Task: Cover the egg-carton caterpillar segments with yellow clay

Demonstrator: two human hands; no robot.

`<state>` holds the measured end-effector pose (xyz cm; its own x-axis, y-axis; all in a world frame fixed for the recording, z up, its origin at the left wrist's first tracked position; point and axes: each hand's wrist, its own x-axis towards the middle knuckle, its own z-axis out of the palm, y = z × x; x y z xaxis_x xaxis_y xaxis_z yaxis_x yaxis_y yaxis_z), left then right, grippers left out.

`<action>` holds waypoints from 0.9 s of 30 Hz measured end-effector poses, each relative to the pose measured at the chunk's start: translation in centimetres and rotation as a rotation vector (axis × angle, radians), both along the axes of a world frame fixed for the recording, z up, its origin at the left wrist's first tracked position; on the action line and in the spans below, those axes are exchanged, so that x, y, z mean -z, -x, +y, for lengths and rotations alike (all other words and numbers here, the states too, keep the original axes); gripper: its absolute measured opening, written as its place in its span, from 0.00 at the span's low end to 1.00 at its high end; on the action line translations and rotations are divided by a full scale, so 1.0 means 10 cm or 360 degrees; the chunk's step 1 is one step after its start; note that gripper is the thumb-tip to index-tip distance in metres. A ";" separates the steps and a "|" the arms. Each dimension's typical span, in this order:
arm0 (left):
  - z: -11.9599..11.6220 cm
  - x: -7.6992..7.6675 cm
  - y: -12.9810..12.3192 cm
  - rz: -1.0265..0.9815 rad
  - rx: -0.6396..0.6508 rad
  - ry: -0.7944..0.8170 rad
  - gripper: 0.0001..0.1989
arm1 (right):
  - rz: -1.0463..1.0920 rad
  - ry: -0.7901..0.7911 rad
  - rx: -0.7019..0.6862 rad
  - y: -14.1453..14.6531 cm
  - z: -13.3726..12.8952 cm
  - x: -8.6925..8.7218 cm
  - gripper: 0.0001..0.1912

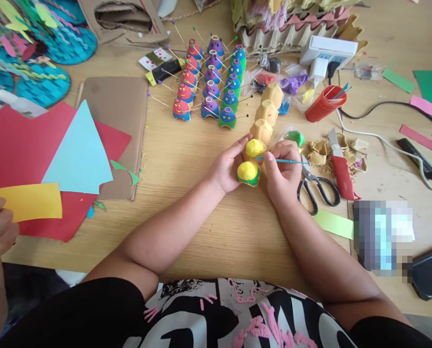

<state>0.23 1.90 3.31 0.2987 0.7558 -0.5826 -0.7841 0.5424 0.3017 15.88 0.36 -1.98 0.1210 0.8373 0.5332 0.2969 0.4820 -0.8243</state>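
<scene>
Our left hand [227, 166] held a yellow-capped egg-carton strip [261, 129] towards one o'clock; our right hand [284, 169] pinched a blue stick [284, 161] beside it. At six o'clock, our shirt [187, 309] bore partly legible white letters.

A wooden table [216, 237] fills most of the view, its top pale tan with fine grain running roughly sideways. A thin dark seam [351, 249] crosses it on the right. The light is soft and even, leaving a faint sheen on the wood and weak shadows.
</scene>
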 end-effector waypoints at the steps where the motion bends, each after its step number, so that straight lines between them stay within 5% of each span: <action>1: 0.00 -0.01 0.00 -0.0004 0.0001 0.0004 0.19 | 0.0004 -0.0011 -0.0004 0.00 0.00 0.00 0.26; 27: -0.02 0.02 0.01 0.0033 0.0029 -0.0013 0.19 | 0.0023 0.0031 0.0045 0.02 0.07 0.08 0.26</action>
